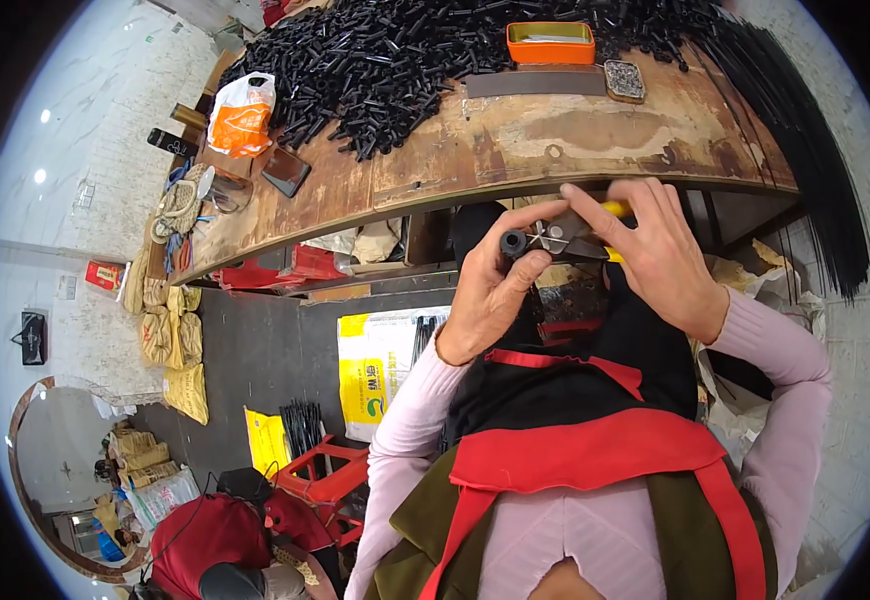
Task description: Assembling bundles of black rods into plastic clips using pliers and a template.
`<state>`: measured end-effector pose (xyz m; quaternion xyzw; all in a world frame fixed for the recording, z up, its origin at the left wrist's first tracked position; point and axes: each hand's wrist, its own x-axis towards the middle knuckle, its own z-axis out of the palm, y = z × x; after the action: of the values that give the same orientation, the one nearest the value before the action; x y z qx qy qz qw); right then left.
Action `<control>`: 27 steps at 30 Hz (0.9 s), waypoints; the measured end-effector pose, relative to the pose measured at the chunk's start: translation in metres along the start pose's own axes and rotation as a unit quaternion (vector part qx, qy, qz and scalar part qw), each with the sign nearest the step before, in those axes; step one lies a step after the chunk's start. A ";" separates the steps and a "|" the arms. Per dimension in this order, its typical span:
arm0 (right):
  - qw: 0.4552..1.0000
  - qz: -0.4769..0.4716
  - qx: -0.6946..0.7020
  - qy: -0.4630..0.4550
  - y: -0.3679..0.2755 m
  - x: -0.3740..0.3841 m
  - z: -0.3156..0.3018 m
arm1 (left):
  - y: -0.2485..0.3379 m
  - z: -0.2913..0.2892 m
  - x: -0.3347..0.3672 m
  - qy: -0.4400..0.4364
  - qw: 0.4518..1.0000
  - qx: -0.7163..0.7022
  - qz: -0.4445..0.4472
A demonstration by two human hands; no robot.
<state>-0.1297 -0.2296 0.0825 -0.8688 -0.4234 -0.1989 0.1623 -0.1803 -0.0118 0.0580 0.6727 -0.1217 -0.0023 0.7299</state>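
Observation:
Just in front of the table's edge, my left hand (pixel 495 285) is closed around a short black tubular piece (pixel 513 242), its round open end pointing up. My right hand (pixel 660 250) is closed on a hand tool with yellow handles (pixel 615 209) and a round metal pivot; I cannot tell if it is scissors or pliers. Thin pale strands or metal bits cross between the tool and the black piece. The fingertips of both hands come close together there. On the table (pixel 515 140) lies a wide heap of similar black pieces (pixel 385 80).
An orange tin (pixel 551 44), a dark flat strip (pixel 535 84) and a small square container (pixel 624 80) stand far back. Long black rods (pixel 805 150) hang off the right side. A plastic bag (pixel 242 115), phone (pixel 286 171) and glass jar (pixel 225 190) sit left. Another person (pixel 215 545) is lower left.

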 end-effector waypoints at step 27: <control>0.739 0.215 0.486 -0.414 0.014 -0.019 -0.049 | 0.007 0.000 0.011 -0.203 0.977 0.026 -0.052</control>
<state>-0.1393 -0.2725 0.1143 -0.7364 -0.2899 0.4533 0.4101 -0.1709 -0.0132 0.0665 0.6824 -0.2317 -0.1738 0.6711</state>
